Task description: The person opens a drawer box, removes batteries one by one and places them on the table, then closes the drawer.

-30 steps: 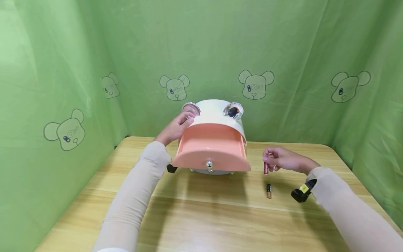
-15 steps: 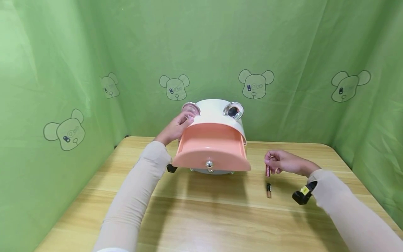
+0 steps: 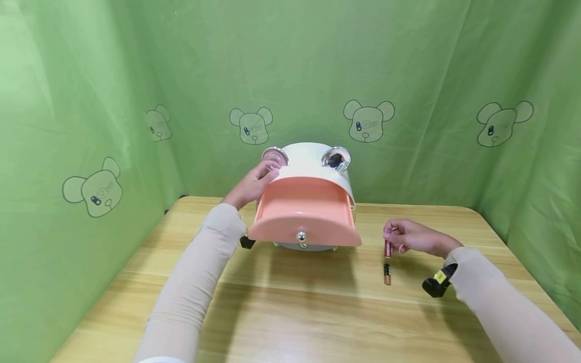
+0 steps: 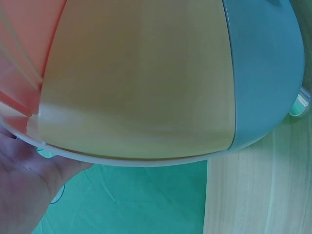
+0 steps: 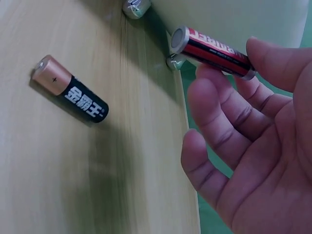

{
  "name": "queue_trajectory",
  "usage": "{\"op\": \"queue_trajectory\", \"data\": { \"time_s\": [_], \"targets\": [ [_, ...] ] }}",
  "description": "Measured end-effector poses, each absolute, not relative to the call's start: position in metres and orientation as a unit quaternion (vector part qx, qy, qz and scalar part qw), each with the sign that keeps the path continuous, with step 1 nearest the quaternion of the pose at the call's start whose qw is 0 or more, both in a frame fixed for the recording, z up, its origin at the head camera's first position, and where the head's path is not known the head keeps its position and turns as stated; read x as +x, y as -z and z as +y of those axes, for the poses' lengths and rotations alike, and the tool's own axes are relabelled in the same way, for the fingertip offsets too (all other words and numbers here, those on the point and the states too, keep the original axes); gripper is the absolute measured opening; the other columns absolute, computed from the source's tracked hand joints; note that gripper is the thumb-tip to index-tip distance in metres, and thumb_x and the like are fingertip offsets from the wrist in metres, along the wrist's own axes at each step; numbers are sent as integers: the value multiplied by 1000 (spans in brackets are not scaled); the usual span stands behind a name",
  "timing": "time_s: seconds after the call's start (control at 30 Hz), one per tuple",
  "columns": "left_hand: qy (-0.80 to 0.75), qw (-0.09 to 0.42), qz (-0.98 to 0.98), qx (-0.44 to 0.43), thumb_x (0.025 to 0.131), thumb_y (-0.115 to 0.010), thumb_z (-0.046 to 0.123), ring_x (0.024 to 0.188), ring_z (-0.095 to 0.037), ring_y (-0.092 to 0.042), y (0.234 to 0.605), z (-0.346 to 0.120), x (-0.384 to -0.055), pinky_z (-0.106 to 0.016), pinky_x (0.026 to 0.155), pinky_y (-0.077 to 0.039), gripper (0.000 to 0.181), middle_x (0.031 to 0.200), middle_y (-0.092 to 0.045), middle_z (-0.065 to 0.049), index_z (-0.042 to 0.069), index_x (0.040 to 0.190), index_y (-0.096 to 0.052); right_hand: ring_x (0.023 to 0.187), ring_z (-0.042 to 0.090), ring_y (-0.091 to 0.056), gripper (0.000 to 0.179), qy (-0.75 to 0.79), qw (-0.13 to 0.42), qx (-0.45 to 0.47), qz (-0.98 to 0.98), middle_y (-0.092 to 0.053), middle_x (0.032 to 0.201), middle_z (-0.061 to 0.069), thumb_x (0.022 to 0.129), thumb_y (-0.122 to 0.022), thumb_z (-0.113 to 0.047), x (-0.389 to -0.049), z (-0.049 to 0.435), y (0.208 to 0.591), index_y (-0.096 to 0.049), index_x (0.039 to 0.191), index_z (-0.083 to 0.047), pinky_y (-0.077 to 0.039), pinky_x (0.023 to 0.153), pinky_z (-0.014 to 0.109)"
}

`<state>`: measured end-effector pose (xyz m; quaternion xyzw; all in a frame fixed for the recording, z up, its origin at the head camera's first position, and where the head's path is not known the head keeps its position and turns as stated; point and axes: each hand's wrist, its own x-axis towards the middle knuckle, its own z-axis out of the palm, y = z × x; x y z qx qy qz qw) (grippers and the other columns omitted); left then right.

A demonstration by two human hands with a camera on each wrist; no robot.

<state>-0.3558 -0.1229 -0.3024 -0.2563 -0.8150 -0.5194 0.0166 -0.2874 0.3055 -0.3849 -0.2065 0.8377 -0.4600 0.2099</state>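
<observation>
one black-and-copper battery lies on one wooden table, and one red battery is in the right hand.
the right thumb and fingers pinch the red battery, just past the other one. left of that sits one white box with two round eyes and one pink drawer pulled out. the left hand touches the box by one eye; i can't tell if its fingers grip. behind hangs green cloth with five bear faces.
</observation>
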Motion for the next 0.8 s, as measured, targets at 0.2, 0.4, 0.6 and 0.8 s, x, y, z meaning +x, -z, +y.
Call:
{"op": "queue_trajectory", "data": {
  "time_s": [0.2,0.4,0.6,0.8],
  "targets": [
    [515,18,-819,-253,102,-48,29,132,-30,-42,303,-123,-356,-46,109,-33,31,138,-49,-14,11,126,-52,77,25,-57,27,460,214,-197,839,-57,84,12,101,-51,-20,-287,308,390,-47,103,8,-51,67,34],
    [516,19,-818,-254,102,-49,28,129,-29,-44,303,-123,-357,-45,107,-35,30,134,-52,-15,11,126,-53,74,22,-57,25,460,211,-199,840,-59,83,13,101,-52,-19,-288,312,396,-49,101,5,-51,65,32],
    [518,18,-817,-252,102,-49,29,129,-29,-44,302,-123,-356,-46,107,-35,30,135,-51,-14,11,126,-53,73,23,-57,28,468,213,-201,833,-61,84,13,101,-51,-19,-289,315,402,-48,103,9,-50,63,31],
    [520,18,-815,-255,102,-49,28,126,-28,-46,303,-123,-355,-44,106,-37,30,133,-52,-14,10,126,-53,71,21,-57,31,474,218,-200,829,-62,84,13,102,-51,-19,-289,318,406,-46,104,11,-50,62,30]
  ]
}}
